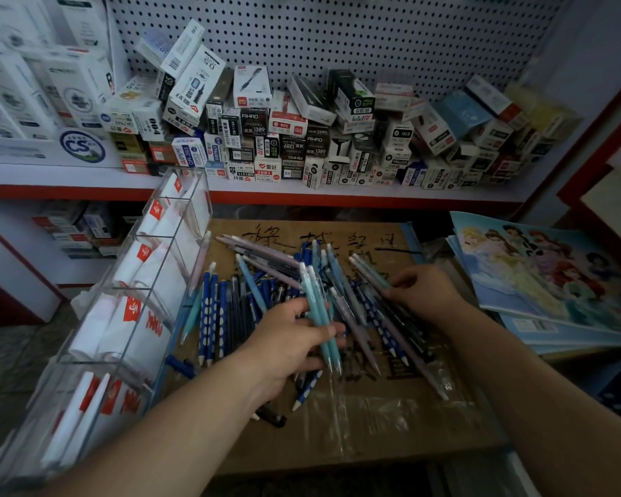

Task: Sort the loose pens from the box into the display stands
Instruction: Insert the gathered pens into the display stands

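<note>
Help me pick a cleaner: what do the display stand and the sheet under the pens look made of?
Display stand: clear glossy plastic, probably acrylic; contents show through its walls. Sheet: brown matte cardboard, with handwriting and shiny tape strips.

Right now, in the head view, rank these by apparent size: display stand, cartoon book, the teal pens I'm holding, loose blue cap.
1. display stand, though it is partly nearer the camera
2. cartoon book
3. teal pens
4. blue cap
</note>
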`<act>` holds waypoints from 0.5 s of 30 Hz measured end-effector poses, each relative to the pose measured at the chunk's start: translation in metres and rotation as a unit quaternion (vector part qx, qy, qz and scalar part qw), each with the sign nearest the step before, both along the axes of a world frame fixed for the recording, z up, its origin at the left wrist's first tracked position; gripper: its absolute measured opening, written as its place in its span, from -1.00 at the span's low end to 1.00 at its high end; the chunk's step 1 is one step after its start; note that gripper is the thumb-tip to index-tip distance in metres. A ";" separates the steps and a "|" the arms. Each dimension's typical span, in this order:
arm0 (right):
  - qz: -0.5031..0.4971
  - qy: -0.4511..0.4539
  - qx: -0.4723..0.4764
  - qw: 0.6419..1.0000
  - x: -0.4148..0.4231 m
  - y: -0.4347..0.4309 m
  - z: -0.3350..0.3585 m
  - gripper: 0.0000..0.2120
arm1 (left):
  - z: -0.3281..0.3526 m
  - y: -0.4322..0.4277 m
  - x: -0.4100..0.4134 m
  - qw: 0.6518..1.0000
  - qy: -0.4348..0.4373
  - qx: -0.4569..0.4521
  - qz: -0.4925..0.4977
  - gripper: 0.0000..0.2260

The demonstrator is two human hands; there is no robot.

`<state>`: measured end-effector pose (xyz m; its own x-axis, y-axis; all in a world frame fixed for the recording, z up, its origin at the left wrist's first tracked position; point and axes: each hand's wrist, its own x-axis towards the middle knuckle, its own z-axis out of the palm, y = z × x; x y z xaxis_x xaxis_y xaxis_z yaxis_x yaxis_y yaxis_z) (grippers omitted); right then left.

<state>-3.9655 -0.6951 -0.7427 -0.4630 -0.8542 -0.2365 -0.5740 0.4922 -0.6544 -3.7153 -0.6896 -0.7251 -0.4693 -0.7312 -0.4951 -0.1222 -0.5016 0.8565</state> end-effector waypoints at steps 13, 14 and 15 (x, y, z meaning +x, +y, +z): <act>0.089 -0.127 -0.063 0.986 0.085 0.083 0.042 -0.87 | 0.010 0.012 -0.003 0.992 0.099 0.070 0.041 -0.76; 0.085 -0.128 -0.071 0.986 0.088 0.088 0.041 -0.88 | 0.011 0.015 -0.004 0.992 0.098 0.067 0.035 -0.76; 0.085 -0.122 -0.078 0.986 0.091 0.091 0.040 -0.89 | 0.011 0.018 -0.005 0.993 0.091 0.062 0.030 -0.75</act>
